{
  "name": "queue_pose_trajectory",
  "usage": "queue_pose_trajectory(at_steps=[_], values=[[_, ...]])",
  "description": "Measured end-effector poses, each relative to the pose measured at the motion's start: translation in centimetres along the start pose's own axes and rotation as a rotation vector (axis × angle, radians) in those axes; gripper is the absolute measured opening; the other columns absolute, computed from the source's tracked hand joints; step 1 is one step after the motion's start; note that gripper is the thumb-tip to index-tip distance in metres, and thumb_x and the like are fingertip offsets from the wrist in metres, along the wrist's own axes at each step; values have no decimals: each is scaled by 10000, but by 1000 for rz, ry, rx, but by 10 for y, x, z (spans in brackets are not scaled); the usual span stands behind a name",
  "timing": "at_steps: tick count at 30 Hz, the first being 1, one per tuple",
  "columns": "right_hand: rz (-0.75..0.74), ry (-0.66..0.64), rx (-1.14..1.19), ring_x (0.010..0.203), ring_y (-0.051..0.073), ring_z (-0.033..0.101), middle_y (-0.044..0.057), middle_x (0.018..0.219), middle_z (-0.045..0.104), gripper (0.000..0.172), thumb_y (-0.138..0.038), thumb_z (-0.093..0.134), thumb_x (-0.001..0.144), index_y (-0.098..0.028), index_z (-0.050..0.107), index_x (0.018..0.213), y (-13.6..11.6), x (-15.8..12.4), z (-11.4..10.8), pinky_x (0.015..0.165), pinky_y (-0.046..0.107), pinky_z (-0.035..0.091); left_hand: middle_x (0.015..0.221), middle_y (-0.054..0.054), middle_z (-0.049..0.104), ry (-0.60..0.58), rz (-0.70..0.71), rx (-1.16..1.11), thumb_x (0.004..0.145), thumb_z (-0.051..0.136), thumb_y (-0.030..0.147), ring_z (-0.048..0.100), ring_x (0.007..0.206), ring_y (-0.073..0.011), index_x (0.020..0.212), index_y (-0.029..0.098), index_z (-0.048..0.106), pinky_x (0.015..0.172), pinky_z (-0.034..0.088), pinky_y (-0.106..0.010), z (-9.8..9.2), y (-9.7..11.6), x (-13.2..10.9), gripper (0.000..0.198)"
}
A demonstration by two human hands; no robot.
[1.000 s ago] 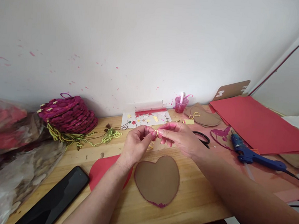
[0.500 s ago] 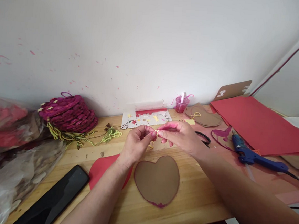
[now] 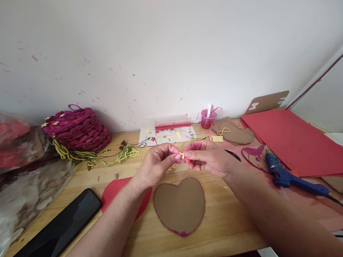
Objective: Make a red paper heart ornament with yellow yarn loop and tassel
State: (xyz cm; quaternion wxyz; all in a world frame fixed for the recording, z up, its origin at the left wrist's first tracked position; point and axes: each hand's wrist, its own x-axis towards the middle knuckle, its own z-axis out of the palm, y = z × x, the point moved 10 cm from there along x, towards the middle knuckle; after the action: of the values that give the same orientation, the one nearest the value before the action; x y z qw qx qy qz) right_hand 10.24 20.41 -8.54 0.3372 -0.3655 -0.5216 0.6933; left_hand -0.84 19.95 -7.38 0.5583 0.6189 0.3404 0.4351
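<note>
Both hands meet fingertip to fingertip above the wooden table, pinching a short bit of yellow yarn (image 3: 182, 155). On its left side my left hand (image 3: 161, 159) is closed, thumb against forefinger. My right hand (image 3: 205, 157) grips the other side the same way. A small yellow loop shows just below the fingers; whether it belongs to the same yarn is hidden. Below the hands lies a brown cardboard heart (image 3: 179, 206) with a magenta-painted edge. A red paper piece (image 3: 115, 193) lies partly under my left forearm.
A black phone (image 3: 63, 225) lies front left, near plastic bags (image 3: 35, 197). Behind are stacked magenta hearts (image 3: 79, 129) with yellow-green strings, star stickers (image 3: 165, 136) and a paint cup (image 3: 208, 119). On the right are a blue glue gun (image 3: 297, 184) and red sheets (image 3: 301, 144).
The right hand has shifted slightly right and down, its fingers curling in more. The yellow yarn is still pinched between both hands. Other things lie as before.
</note>
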Motion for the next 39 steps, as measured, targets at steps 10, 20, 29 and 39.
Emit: queue_pose_trajectory(at_steps=[10, 20, 29, 39], values=[[-626, 624, -847, 679, 167, 649, 51, 793, 737, 85, -258, 658, 863, -218, 617, 800, -43, -32, -10, 646, 300, 489, 842, -45, 747, 249, -169, -171, 679, 908, 415, 624, 711, -125, 936, 170, 771, 642, 458, -233, -6, -32, -5, 380], [-364, 366, -331, 659, 159, 684, 39, 765, 740, 205, -369, 751, 819, -183, 684, 875, -18, -6, -17, 548, 261, 513, 718, -29, 723, 291, -96, -153, 734, 870, 423, 603, 659, -104, 787, 152, 730, 622, 437, -211, -15, -27, -3, 310], [-172, 253, -263, 601, 118, 636, 16, 692, 712, 326, -421, 871, 704, -160, 732, 842, -13, -6, -13, 509, 228, 486, 749, -19, 712, 208, -34, -6, 781, 832, 402, 625, 710, -128, 815, 154, 720, 689, 474, -239, -22, -25, 3, 274], [-65, 75, -222, 615, 115, 641, 35, 695, 721, 307, -411, 848, 756, -140, 731, 839, -12, -8, -6, 524, 222, 498, 741, -23, 722, -40, -67, -136, 785, 850, 393, 633, 715, -129, 806, 159, 729, 729, 473, -251, -2, -21, 3, 264]])
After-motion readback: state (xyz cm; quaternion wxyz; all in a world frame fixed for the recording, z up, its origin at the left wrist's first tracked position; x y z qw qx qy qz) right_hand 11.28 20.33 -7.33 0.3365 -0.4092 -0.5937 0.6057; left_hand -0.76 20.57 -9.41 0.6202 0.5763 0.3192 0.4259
